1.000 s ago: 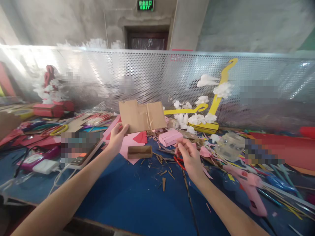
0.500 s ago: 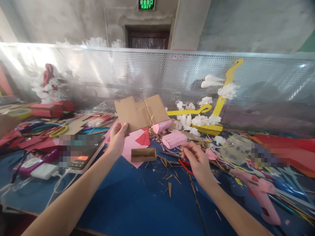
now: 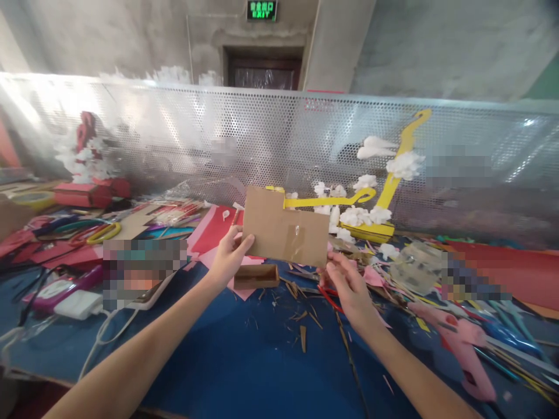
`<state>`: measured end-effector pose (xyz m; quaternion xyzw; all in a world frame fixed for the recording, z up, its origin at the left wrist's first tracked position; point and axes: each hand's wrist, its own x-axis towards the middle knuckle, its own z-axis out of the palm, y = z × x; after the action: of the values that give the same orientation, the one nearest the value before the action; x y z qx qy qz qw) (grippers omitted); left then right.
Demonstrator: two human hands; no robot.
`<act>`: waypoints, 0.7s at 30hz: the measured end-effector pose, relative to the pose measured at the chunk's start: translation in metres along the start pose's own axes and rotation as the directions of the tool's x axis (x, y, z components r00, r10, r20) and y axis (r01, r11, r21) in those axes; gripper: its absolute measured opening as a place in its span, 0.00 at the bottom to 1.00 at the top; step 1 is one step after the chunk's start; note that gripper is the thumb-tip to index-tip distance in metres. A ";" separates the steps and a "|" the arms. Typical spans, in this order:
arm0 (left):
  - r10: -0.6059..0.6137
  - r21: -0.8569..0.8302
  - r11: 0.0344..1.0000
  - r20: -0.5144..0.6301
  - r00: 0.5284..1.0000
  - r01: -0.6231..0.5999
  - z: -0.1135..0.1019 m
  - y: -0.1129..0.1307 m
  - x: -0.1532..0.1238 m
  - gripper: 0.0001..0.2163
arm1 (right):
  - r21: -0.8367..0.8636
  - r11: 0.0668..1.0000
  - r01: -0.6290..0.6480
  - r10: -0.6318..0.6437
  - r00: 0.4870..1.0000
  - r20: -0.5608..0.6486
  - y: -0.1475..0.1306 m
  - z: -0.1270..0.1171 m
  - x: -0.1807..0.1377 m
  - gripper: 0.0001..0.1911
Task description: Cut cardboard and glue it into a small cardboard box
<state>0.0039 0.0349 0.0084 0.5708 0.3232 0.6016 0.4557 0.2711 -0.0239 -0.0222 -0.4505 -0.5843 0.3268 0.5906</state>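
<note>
"Holding up a flat, brown cardboard piece with a stepped top edge (image 3: 283, 233) looks like the step in hand; I'd judge it is being looked over or positioned."

"Where is it, and who has it?"

"In the air above the far part of the blue tabletop (image 3: 244, 372). The left hand (image 3: 229, 253) has its lower left clamped, thumb in front, fingers behind. The right hand (image 3: 349, 285) is at the lower right corner, fingers bent and close together; whether they pinch the board, I can't tell."

"What would the next move call for?"

"A sure hold at that right corner, I'd say, and care around the red-handled scissors (image 3: 332, 299) lying just by those fingers."

"And the surface?"

"Littered. A small, open brown cardboard box (image 3: 257, 285) sits near the left hand, thin brown slivers (image 3: 303, 338) beside it, a pink glue gun (image 3: 458, 340) off to the right."

"The room?"

"A perforated metal screen (image 3: 183, 139) behind the table, a bare grey wall (image 3: 414, 46) beyond, and a green-lit exit sign (image 3: 262, 10) above a dark doorway (image 3: 266, 73)."
</note>
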 end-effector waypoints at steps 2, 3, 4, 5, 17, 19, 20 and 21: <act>-0.011 -0.002 1.000 0.045 0.999 0.011 0.000 -0.001 -0.001 0.15 | -0.029 0.999 -0.018 0.018 0.999 0.028 -0.001 0.000 0.000 0.18; -0.023 -0.005 1.000 0.061 0.998 0.023 0.000 -0.001 -0.001 0.15 | -0.044 0.999 -0.027 0.029 0.999 0.042 -0.001 0.000 0.000 0.18; -0.037 -0.008 0.999 0.077 0.996 0.038 -0.001 -0.001 -0.001 0.16 | -0.058 0.998 -0.034 0.037 0.998 0.054 -0.001 0.000 0.000 0.18; -0.050 -0.011 0.999 0.092 0.995 0.051 -0.001 -0.002 -0.001 0.16 | -0.068 0.997 -0.040 0.044 0.997 0.061 0.000 0.000 0.000 0.18; -0.063 -0.002 0.998 0.118 0.991 0.064 -0.001 -0.007 0.002 0.16 | -0.092 0.995 -0.046 0.055 0.994 0.096 -0.005 0.000 -0.002 0.18; -0.063 0.004 0.998 0.118 0.991 0.063 -0.002 -0.010 0.001 0.15 | -0.093 0.994 -0.052 0.061 0.993 0.100 -0.005 0.000 -0.002 0.18; -0.064 0.008 0.998 0.118 0.991 0.064 -0.002 -0.011 0.001 0.15 | -0.092 0.994 -0.055 0.065 0.993 0.103 -0.004 0.000 -0.002 0.18; -0.067 0.014 0.998 0.119 0.991 0.066 -0.003 -0.012 0.001 0.14 | -0.091 0.994 -0.059 0.069 0.992 0.107 -0.003 0.000 -0.002 0.18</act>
<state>0.0033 0.0405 -0.0027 0.5969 0.3172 0.5493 0.4914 0.2706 -0.0271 -0.0206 -0.4757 -0.6149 0.3440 0.5266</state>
